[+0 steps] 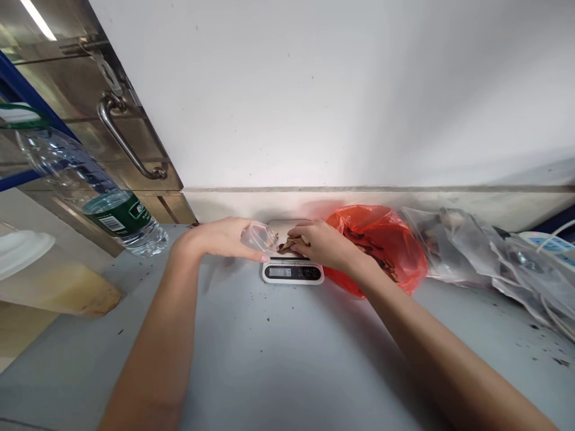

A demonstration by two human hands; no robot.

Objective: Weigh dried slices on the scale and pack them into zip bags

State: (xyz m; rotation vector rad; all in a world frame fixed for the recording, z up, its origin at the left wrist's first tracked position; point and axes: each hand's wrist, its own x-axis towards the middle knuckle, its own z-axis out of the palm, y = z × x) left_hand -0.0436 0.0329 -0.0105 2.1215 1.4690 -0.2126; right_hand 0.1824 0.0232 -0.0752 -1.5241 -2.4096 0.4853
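A small white digital scale [293, 273] sits on the grey table, its lit display showing what looks like 6.7. Brown dried pieces [293, 242], like bark or dried slices, lie on its pan. My right hand [320, 240] is over the pan with its fingers closed on some of these pieces. On the scale's left side, my left hand [229, 237] grips a small clear plastic bag [261, 237], the bag's mouth facing the pan. Just right of the scale stands an open red plastic bag [406, 263] with more brown pieces inside, partly hidden by my right forearm.
A water bottle [119, 218] with a green label and a lidded plastic cup of yellowish liquid [58, 287] stand at left. Clear bags [449, 245] and a white cable lie at right. A white wall [314, 108] rises behind; dark crumbs dot the table [278, 371].
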